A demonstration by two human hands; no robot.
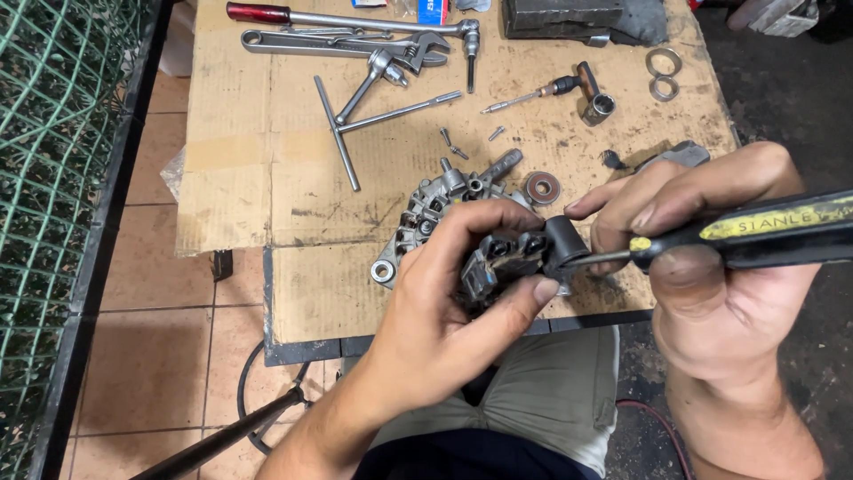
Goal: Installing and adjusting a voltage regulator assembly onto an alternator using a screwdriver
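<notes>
My left hand (435, 298) grips a small black plastic part (520, 256) with metal contacts, held above the table's front edge. My right hand (711, 267) holds a black and yellow screwdriver (764, 233), its metal tip touching the right end of the black part. Just behind the hands a grey alternator housing (435, 200) lies on the cardboard (267, 178) that covers the table.
Spread over the cardboard are a red-handled ratchet (346, 18), an adjustable wrench (338, 44), a T-handle wrench (355, 120), a small driver with a socket (577, 89), two washers (663, 73), a bearing (542, 188) and loose screws (453, 144). Green mesh (53, 178) stands on the left.
</notes>
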